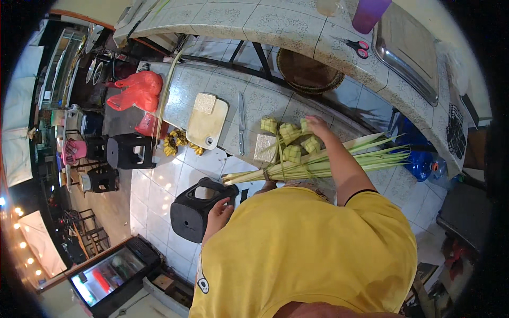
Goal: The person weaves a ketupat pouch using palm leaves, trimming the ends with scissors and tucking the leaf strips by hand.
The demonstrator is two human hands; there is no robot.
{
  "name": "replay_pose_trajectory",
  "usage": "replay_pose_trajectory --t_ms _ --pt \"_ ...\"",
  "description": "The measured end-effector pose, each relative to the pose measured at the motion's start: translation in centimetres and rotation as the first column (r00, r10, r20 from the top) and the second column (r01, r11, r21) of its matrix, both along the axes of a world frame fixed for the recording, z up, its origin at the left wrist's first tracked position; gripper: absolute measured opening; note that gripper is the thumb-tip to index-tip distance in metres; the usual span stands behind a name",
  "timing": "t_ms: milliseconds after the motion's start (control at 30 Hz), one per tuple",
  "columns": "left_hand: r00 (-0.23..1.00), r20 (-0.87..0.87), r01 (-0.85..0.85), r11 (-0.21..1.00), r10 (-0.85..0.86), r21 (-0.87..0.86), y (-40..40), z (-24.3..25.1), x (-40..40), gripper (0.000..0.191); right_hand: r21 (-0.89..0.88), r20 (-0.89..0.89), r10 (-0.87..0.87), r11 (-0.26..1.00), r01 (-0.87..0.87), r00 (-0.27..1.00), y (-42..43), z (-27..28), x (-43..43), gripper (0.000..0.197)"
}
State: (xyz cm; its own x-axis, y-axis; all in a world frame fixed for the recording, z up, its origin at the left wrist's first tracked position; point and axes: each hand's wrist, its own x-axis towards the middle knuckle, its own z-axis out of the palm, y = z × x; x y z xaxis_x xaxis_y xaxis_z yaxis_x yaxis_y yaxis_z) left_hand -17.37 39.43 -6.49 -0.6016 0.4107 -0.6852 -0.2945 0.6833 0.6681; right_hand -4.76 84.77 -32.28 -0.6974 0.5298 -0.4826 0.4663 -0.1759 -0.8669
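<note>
My right hand [317,126] reaches over the tiled counter, its fingers around a woven palm-leaf pouch [305,126]. Several similar green pouches lie just beside it, among them one pouch [289,132] with loose leaf strips hanging from it. A long bundle of palm-leaf strips [306,166], tied near its left end, stretches across in front of my body and under my right forearm. Low on the left, my left hand [220,214] has its fingers partly curled, beside a black plastic stool [189,216]. Whether it touches the stool is unclear.
On the counter [258,91] are a knife [241,123], a cutting board [206,123], a speckled tile block [265,148] and red plastic bags [139,91]. Bananas [173,142] sit near its edge. Scissors [356,47] and a purple cup [370,16] rest on the raised ledge.
</note>
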Motion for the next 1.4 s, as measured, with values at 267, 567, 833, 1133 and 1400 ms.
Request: replay_pose_trajectory --t_ms 267,567,833,1133,1400 --pt "0.999 -0.025 -0.021 1.0 0.021 0.004 -0.3 -0.8 -1.7 0.037 0.144 0.64 0.355 0.816 -0.56 0.682 -2.2 7.5 -2.3 0.056" --pt "0.999 -0.018 0.047 0.997 -0.046 0.055 3.1 -1.5 -8.5 0.035 0.075 0.615 0.489 0.745 -0.663 0.619 0.5 7.3 -3.6 0.065" --pt "0.977 -0.106 0.189 0.981 -0.183 0.051 5.5 -1.5 -14.3 0.036 0.289 0.632 0.373 0.699 -0.654 0.679 -1.7 9.0 -5.4 0.066" --pt "0.917 -0.395 0.177 0.944 -0.056 0.278 12.9 0.9 -25.8 0.027 0.96 -0.142 0.364 0.277 0.039 0.92 4.4 31.5 -22.2 0.053" --pt "0.392 -0.919 0.522 0.816 0.029 0.249 34.4 10.3 -41.0 0.033 0.928 0.344 0.327 0.022 -0.371 0.88 9.6 31.4 -26.0 0.071"
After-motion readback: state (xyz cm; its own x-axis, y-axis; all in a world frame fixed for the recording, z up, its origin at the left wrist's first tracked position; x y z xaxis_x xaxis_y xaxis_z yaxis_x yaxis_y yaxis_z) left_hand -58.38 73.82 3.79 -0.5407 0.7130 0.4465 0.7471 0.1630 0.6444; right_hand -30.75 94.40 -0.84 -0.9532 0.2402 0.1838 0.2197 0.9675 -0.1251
